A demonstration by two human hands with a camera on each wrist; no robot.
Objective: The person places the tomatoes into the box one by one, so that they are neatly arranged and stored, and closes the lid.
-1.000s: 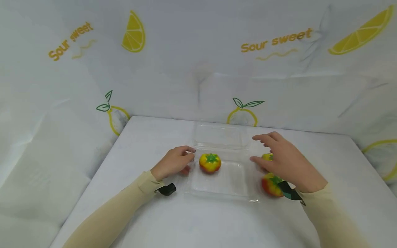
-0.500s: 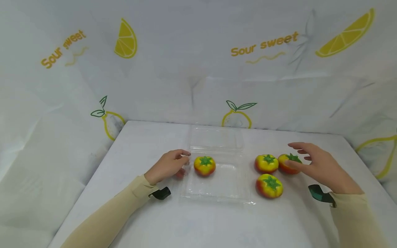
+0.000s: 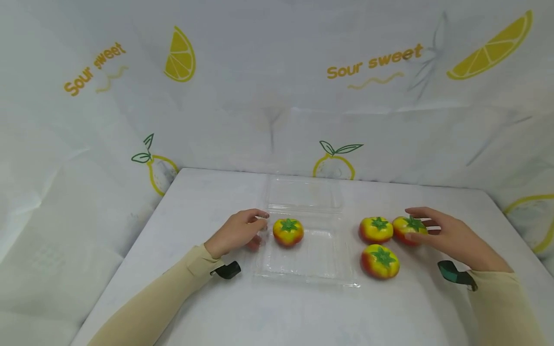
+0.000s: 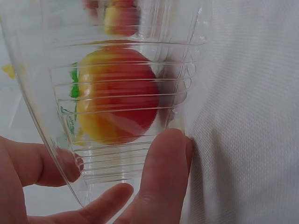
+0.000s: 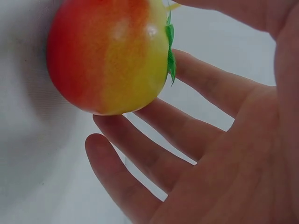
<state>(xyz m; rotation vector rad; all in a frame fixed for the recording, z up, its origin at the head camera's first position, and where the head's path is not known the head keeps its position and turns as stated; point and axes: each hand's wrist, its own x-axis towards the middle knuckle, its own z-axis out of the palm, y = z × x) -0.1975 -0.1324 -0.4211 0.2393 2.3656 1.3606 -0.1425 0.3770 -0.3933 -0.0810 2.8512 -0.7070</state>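
Observation:
A clear plastic clamshell box lies with its lid folded back. One red-and-yellow toy tomato, topped with a green star-shaped calyx, sits in its left part. My left hand rests at the box's left side; in the left wrist view its fingertips are against the ribbed clear wall. At the right, my right hand reaches about the farthest-right tomato, thumb in front and fingers spread behind it. In the right wrist view those fingers lie fairly straight, right at the tomato.
Two more tomatoes stand right of the box: a back one close beside the reached-for tomato, and a front one. The white table ends at the back against a lemon-printed cloth. A dark strap piece hangs at the right wrist.
My right hand has moved right, from above the nearer tomatoes to the farthest-right one, and come down about it. The left hand stays at the box. The head view has shifted slightly.

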